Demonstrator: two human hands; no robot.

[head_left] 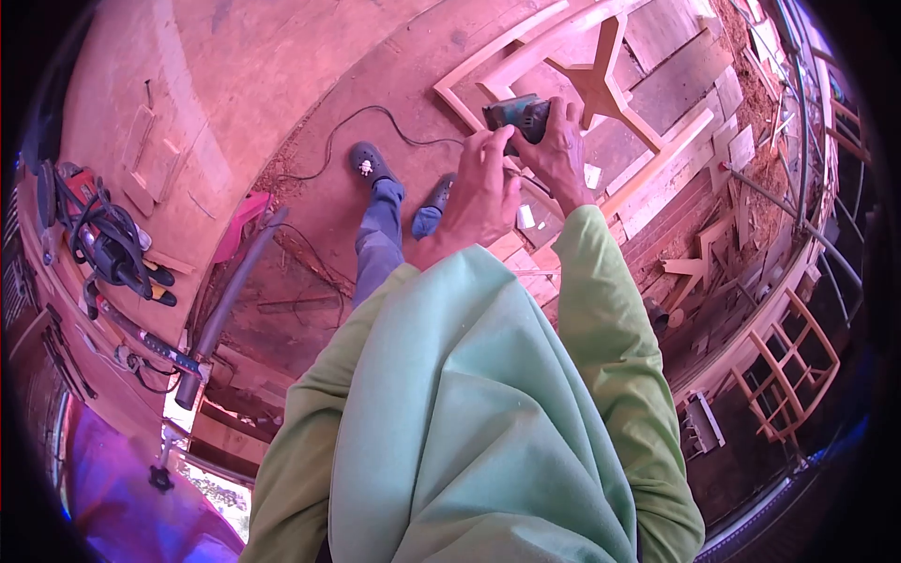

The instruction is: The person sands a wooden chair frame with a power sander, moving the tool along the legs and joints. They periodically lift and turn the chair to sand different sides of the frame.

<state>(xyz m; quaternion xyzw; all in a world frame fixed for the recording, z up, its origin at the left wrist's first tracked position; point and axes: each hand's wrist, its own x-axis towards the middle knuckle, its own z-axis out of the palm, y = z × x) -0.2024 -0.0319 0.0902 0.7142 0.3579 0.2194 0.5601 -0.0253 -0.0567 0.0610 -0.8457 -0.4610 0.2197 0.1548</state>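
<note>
While right hand clamps one boxy teal-and-black power tool under its fingers, left hand bends just beside.
Left fingers' grip: cannot tell. Two dark clogs.

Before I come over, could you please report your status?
Right hand gripping teal power tool; left hand at its near side; dark cord near left shoe.

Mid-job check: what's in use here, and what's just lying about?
Likely part of the job:
- teal power tool, gripped by the right hand, left hand against it
- black cord running towards the hands
- wooden frame beneath, probably

Seemingly lying about:
- red tool
- power strip
- wood scraps
</note>
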